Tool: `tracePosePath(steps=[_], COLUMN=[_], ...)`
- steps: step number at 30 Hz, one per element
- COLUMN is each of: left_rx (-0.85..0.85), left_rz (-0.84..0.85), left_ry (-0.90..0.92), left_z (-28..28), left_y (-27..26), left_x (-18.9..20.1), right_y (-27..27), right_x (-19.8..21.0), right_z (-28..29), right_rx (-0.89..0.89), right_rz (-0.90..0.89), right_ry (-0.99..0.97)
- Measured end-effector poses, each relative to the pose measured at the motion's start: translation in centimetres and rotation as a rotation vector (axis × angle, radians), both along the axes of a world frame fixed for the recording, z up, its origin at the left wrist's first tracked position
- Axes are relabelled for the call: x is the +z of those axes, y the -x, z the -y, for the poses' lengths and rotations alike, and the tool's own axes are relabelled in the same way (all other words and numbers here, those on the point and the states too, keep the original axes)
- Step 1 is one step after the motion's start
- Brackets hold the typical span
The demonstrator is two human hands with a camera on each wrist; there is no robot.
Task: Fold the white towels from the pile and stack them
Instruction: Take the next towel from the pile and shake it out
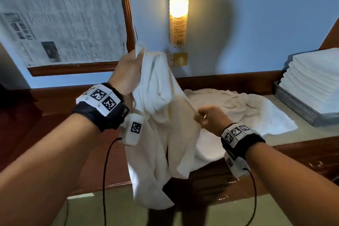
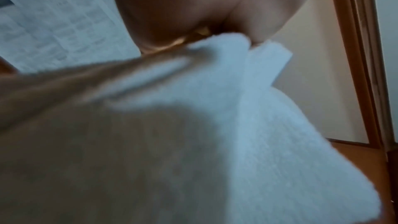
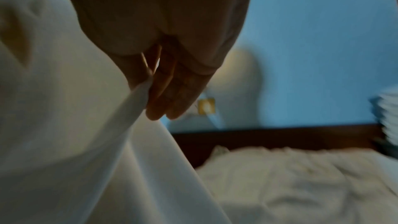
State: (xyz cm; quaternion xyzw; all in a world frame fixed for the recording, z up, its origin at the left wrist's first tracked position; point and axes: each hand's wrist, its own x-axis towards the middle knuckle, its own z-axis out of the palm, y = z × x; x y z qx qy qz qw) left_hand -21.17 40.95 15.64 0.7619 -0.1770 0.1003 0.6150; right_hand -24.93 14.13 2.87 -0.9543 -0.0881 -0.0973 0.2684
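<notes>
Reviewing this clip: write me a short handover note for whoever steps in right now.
Left hand grips a corner of the white towel, raised high. Right hand pinches its edge lower down. The towel hangs unfolded in the air.
The pile of unfolded towels lies on the counter behind.
Done: a stack of folded towels sits in the basket on the right.
Left: spread and fold this towel, stack it, then work through the pile.

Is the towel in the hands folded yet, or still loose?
Still loose. The towel hangs bunched and creased, the left hand holding its top and the right hand pinching an edge lower down.
</notes>
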Motion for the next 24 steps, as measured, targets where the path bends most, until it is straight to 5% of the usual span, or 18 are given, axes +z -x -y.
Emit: tracePosePath(steps=[4,6,12,18,24], left_rx=[0.038,0.033,-0.02,-0.007,0.074], left_rz=[-0.06,-0.108,-0.152,-0.054,-0.001], left_ry=[0.092,0.118,0.176,0.17,0.175], left_z=[-0.4,-0.2,0.4,-0.6,-6.0], left_y=[3.0,4.0,5.9,5.5,5.0], left_x=[0.2,-0.9,-3.5,-4.1,-2.2], right_y=[-0.9,-1.7,-1.5,-1.0,1.4], right_x=[-1.5,0.6,8.9,11.3,6.1], right_z=[0.7,-1.0,-7.7,-9.7,-8.2], right_rx=[-0.096,-0.003,0.37,0.263,0.228], right_rz=[-0.008,0.077,0.302,0.394,0.07], right_ry=[-0.277,-0.396,-0.35,-0.213,-0.104])
